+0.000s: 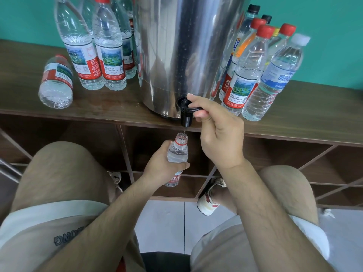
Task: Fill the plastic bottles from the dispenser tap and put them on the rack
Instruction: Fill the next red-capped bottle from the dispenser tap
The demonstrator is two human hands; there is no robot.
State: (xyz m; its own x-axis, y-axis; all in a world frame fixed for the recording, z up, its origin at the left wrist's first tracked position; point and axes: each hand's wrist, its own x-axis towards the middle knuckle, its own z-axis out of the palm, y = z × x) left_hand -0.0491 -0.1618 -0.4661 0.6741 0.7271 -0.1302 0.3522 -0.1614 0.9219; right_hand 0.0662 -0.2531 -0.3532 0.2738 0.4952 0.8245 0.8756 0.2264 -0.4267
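Left grip (163, 163) clasps uncapped clear water bottle (177, 154), red neck ring, under tap (185, 117); right grip (218, 132) pinches lever (194, 109).

Left hand (163, 165) gripping uncapped bottle (177, 153), just above it black tap (185, 112), right hand (218, 132) pinching the tap's lever (193, 109), steel dispenser (184, 54) beyond

You wear the one camera on your head. It looks forward and down, close to the dispenser (176, 48) on the shelf top (318, 107), with the floor (163, 222) down below.
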